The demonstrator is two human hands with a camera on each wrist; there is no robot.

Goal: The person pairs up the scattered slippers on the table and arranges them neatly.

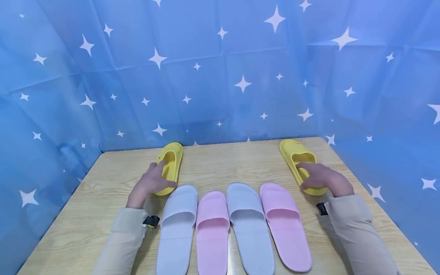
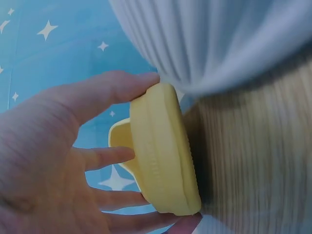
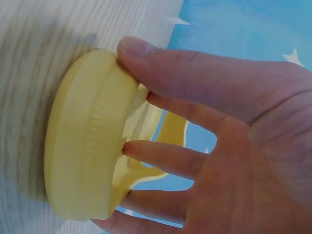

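Two yellow slippers stand on the table toward its back corners. My left hand (image 1: pixel 151 184) grips the heel end of the left yellow slipper (image 1: pixel 172 170); in the left wrist view the thumb lies on one side of its heel (image 2: pixel 161 151) and the fingers reach to the other. At the far right, my right hand (image 1: pixel 325 178) holds the right yellow slipper (image 1: pixel 292 149) by its heel (image 3: pixel 85 141), thumb on one side and fingers at the other. Both soles appear on or close to the tabletop; exact contact is hard to tell.
Between my arms four slippers stand side by side: a grey one (image 1: pixel 176 236), a pink one (image 1: pixel 212 244), another grey one (image 1: pixel 253 240) and another pink one (image 1: pixel 288 236). Behind the wooden table (image 1: pixel 230 164) hangs a blue star-patterned curtain (image 1: pixel 206 80).
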